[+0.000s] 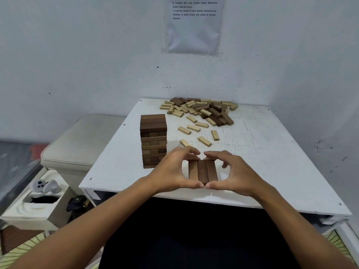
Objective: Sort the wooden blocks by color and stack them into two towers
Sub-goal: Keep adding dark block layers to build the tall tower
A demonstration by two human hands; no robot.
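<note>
Three dark brown blocks [202, 171] lie side by side in a flat row near the table's front edge. My left hand [172, 172] and my right hand [232, 172] curl round the row from either side, thumbs at its near end and fingertips at its far end. A tower of dark brown blocks [153, 140] stands just left of my hands. At the back of the table lies a mixed pile of light and dark blocks [202, 110], with a few loose light blocks [204, 141] scattered closer.
The white table [272, 162] stands in a corner of white walls, with a paper sheet [194, 26] taped above. A cushioned stool [77, 140] is on the left, and a white box [38, 206] with controllers sits on the floor.
</note>
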